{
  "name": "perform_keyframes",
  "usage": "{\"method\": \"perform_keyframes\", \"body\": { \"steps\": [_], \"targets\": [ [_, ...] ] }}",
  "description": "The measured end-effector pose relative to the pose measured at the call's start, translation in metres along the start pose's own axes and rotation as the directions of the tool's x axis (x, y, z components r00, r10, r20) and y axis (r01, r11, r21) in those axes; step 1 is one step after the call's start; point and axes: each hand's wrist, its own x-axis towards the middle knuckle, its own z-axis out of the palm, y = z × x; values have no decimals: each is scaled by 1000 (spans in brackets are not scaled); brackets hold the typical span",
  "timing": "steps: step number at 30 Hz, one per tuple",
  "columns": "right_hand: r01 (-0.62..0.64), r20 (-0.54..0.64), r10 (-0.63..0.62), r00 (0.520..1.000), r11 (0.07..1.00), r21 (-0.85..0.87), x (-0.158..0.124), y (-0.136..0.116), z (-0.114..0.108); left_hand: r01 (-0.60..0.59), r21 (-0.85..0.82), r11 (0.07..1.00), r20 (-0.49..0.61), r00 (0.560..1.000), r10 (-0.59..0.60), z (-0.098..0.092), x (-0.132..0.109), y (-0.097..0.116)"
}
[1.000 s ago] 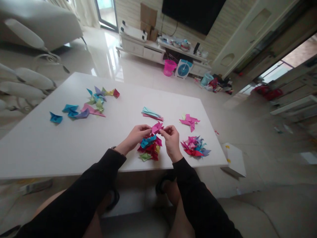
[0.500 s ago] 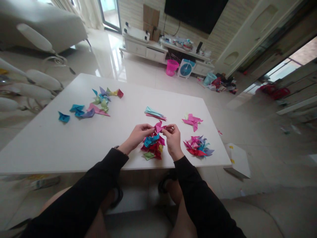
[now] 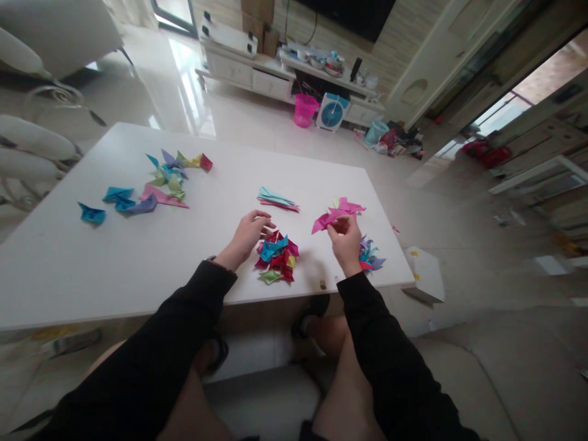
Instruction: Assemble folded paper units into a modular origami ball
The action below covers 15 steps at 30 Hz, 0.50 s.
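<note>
My right hand [image 3: 345,240] pinches a pink origami paper piece [image 3: 323,222] above the right side of the white table [image 3: 220,245]. Just beyond it lie more pink folded papers [image 3: 353,206], partly overlapped by the held piece. A mixed origami pile [image 3: 371,254] of blue, purple and red is half hidden behind this hand. My left hand [image 3: 252,234] is empty with its fingers apart, at the left edge of a middle origami pile [image 3: 278,254] in red, blue, yellow and green. Behind that pile rests a stack of folded paper strips [image 3: 277,199], light blue over pink.
Several origami pieces [image 3: 168,177] in blue, green, purple, pink and yellow are spread over the table's left part. Across the floor stand a pink basket [image 3: 305,110], a fan [image 3: 332,113] and a low TV cabinet [image 3: 234,67]. A white box [image 3: 425,275] sits off the table's right edge.
Both hands held the pink origami piece over the middle pile before. My left hand has let go, and my right hand has carried the piece to the right. The view has shifted slightly.
</note>
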Motion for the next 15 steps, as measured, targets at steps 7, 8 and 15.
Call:
{"method": "perform_keyframes", "body": {
  "steps": [7,8,15],
  "targets": [
    [-63,-163,-19,986,874,-481,16,49,-114,10,18,1000,2,1000,-10,2,0,-4],
    [-83,-169,-5,986,858,-506,16,57,-123,9,18,1000,2,1000,-9,2,0,-4],
    [-198,-99,176,979,746,-636,20,80,-133,-5,31,1000,7,1000,5,6,5,-4]
  ]
}}
